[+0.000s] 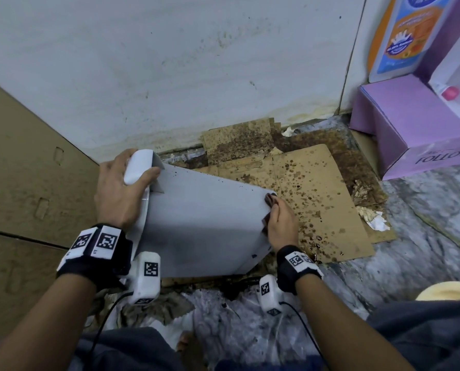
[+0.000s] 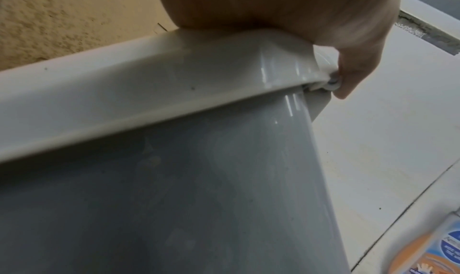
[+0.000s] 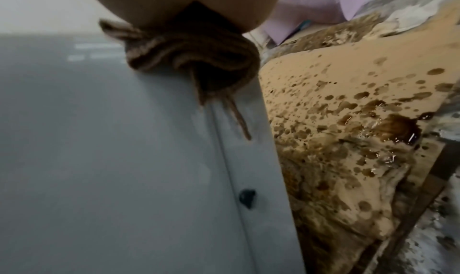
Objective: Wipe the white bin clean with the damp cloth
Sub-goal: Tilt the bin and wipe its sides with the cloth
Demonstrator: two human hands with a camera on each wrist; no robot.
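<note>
Bin (image 1: 204,223), tipped over the stained cardboard (image 1: 317,183), appears light, stiff, glossy and slippery: left hand (image 1: 121,188) grips its rim while right hand (image 1: 282,223) clutches the damp cloth (image 3: 194,62) against its base edge.

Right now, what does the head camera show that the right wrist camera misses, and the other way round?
Only the head view shows the left hand gripping the white bin at its rim, and the brown cartons beside it. Only the right wrist view shows the cloth's dangling threads and a dark mark on the bin's wall. Both show the right hand pressing the cloth on the bin, above stained cardboard.
</note>
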